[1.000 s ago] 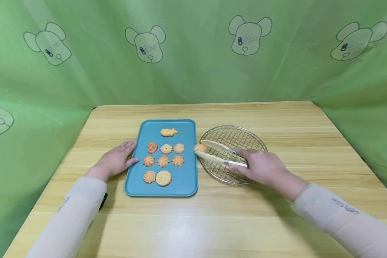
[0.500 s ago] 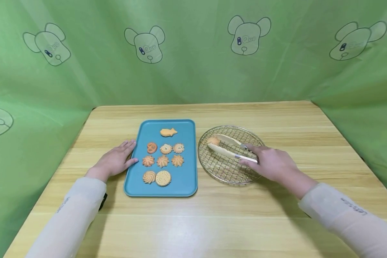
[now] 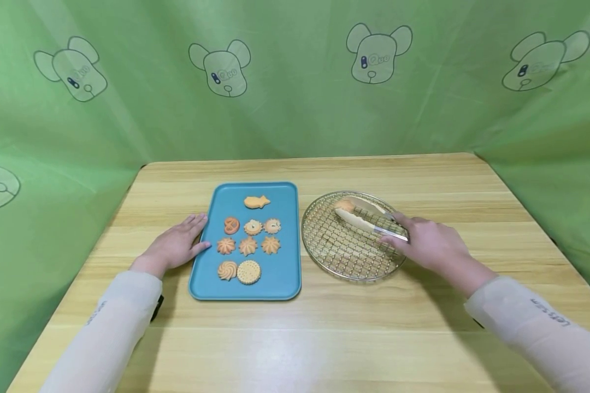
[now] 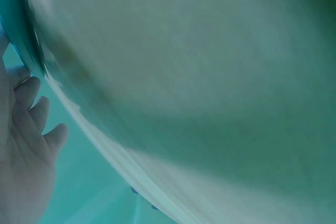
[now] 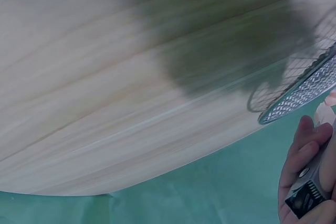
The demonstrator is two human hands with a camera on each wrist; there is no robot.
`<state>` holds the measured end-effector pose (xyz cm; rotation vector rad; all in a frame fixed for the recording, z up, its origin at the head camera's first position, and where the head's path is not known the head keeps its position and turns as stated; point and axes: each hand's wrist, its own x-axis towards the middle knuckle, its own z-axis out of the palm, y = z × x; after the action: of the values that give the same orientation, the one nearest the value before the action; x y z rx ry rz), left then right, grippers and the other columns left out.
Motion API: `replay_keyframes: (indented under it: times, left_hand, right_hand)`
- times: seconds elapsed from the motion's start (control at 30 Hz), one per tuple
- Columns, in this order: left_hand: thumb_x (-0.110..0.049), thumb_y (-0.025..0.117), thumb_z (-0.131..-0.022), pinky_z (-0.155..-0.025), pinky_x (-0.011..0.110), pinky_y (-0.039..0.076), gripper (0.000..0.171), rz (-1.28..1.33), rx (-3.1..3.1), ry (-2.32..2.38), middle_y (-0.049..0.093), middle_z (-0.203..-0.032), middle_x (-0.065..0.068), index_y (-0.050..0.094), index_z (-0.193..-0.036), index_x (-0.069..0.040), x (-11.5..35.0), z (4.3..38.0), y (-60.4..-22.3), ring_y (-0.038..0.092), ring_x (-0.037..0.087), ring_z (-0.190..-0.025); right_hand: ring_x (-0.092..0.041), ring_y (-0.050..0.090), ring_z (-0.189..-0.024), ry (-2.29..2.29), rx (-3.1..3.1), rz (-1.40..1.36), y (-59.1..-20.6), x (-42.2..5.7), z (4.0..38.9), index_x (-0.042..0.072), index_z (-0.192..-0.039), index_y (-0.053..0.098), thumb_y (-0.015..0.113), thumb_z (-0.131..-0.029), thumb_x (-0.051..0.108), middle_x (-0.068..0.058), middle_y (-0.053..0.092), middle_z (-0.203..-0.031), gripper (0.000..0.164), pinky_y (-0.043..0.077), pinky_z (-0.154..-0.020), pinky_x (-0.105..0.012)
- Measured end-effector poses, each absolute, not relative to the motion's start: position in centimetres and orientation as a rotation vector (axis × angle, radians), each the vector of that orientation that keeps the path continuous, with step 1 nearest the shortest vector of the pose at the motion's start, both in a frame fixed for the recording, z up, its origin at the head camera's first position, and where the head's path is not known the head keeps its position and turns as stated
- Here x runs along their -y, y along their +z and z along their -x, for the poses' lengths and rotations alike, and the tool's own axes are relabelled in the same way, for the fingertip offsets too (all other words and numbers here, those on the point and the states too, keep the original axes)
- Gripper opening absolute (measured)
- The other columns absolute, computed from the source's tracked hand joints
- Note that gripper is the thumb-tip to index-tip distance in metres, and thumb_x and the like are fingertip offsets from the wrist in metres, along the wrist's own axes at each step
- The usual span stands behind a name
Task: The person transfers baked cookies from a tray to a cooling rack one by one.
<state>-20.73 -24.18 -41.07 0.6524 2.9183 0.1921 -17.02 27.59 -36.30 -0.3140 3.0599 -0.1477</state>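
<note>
Backdrop (image 3: 295,125): green cloth, printed with cartoon animal heads, behind the counter and along its sides.

Counter (image 3: 255,346): pale wood grain.

Tray (image 3: 278,278): blue, oblong, raised rim, a short side towards me.

Rack (image 3: 335,251): round wire mesh, brassy, thin metal rim, just right of the tray.

Right hand (image 3: 425,240): mine, by the rack's right edge, fingers and thumb curled round the tongs.

Left hand (image 3: 173,250): mine, fingers nearly straight, resting at the tray's left rim, gripping nothing.

Tongs (image 3: 358,221): cream-coloured arms, bright metal towards the handle; long axis running from my right hand leftward and slightly away from me.

Tray biscuits, nine: one fish (image 3: 257,202), one browner pretzel-like piece (image 3: 231,225), two with scalloped edges (image 3: 253,227), three star-shaped (image 3: 248,245), one swirl (image 3: 228,270), one pale dotted round (image 3: 248,272).

Held biscuit (image 3: 344,204): one, between the tongs' tips, over the rack's far half; left of my right hand and a little beyond it, that hand being much the nearer. Orange-brown, partly covered and blurred; outline and long axis unclear. Whether it touches the mesh, I cannot tell.
</note>
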Motion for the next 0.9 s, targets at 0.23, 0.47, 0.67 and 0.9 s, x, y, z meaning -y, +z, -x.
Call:
replay_keyframes:
  times: [0.23,0.47,0.67,0.9]
  left_hand:
    - [-0.040,0.047,-0.100,-0.113,0.051,0.020,0.070,-0.657,-2.928,0.206,0.021,-0.154,0.019,0.022,-0.149,0.002,24.2,20.7,-41.1,0.016,0.038,-0.141]
    - [-0.040,0.045,-0.100,-0.113,0.051,0.019,0.070,-0.650,-2.918,0.196,0.019,-0.155,0.019,0.021,-0.150,0.002,24.2,20.7,-41.2,0.015,0.037,-0.141]
    - [-0.040,0.045,-0.100,-0.113,0.050,0.018,0.069,-0.646,-2.920,0.195,0.020,-0.155,0.019,0.021,-0.150,0.002,24.1,20.7,-41.1,0.015,0.037,-0.141]
    - [-0.040,0.045,-0.101,-0.113,0.050,0.018,0.069,-0.643,-2.918,0.192,0.020,-0.155,0.019,0.020,-0.150,0.001,24.1,20.7,-41.1,0.015,0.037,-0.141]
  right_hand:
    - [-0.051,0.060,-0.088,-0.141,-3.063,0.268,-36.5,-28.5,17.4,0.010,-0.148,0.034,0.035,-0.086,0.075,-0.033,0.053,-0.123,0.090,0.049,-0.045,-0.045]
    - [-0.045,0.061,-0.076,-0.133,-3.042,0.225,-36.6,-29.2,17.6,0.009,-0.149,0.031,0.036,-0.088,0.074,-0.037,0.052,-0.121,0.089,0.045,-0.040,-0.039]
    - [-0.046,0.061,-0.077,-0.152,-3.041,0.178,-36.8,-29.6,17.8,0.009,-0.148,0.032,0.030,-0.085,0.079,-0.037,0.054,-0.116,0.095,0.044,-0.040,-0.039]
    - [-0.049,0.060,-0.083,-0.177,-3.034,0.139,-37.1,-30.1,18.1,0.009,-0.148,0.031,0.031,-0.084,0.079,-0.037,0.054,-0.114,0.096,0.044,-0.041,-0.040]
